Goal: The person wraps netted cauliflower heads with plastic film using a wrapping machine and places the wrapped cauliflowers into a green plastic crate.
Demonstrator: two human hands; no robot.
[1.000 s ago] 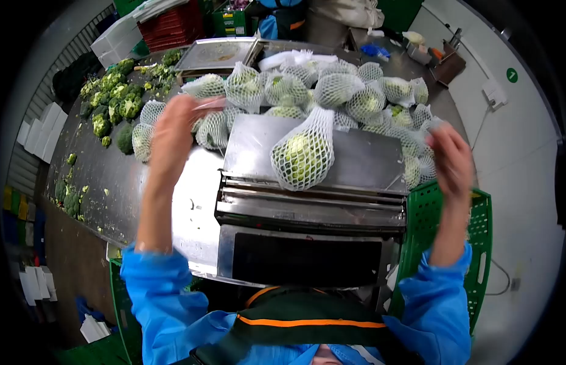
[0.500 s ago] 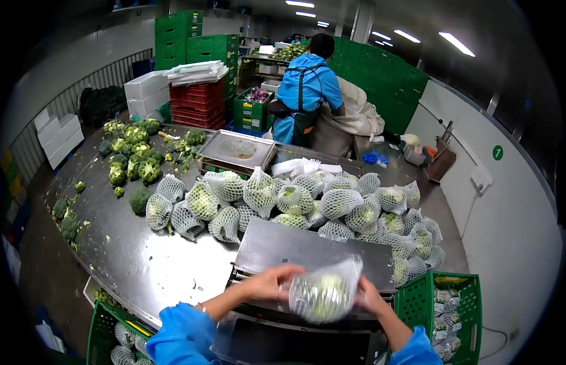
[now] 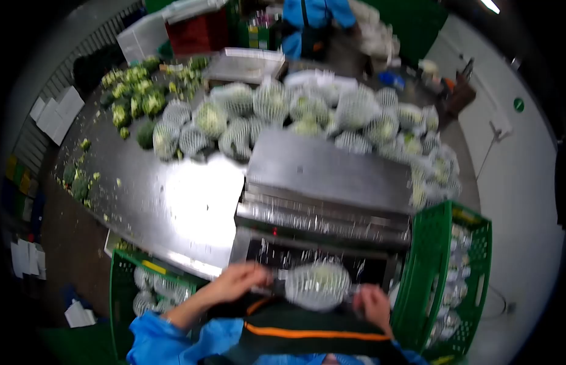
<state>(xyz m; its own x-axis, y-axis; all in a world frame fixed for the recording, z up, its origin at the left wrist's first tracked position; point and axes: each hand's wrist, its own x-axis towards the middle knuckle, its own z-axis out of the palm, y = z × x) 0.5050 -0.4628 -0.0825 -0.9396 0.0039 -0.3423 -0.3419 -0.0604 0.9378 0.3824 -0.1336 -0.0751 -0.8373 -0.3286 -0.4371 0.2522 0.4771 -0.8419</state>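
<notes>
A broccoli head [image 3: 317, 286] in a white net sleeve and clear film hangs between my hands, low over the black plate of the wrapping machine [image 3: 356, 264]. On its left side my left hand [image 3: 241, 280] pinches the gathered film. My right hand [image 3: 373, 304] is closed at the film on the other side; motion blurs its fingers. Just beyond, the machine's flat metal top [image 3: 325, 170] slopes up. Behind that lie several broccoli heads in net sleeves [image 3: 271, 103], piled on the metal table [image 3: 137, 188].
Bare broccoli heads [image 3: 137, 97] and scraps lie at the table's far left. A green crate [image 3: 438, 261] with wrapped heads stands at my right, another green crate [image 3: 122, 292] at my left. A metal tray [image 3: 246, 64] sits at the back. Beyond it a person in blue [image 3: 307, 18] works.
The broccoli has come down from above the metal top and closer to my body. My hands have moved to its opposite sides, with film drawn out to each. The view has tilted downward.
</notes>
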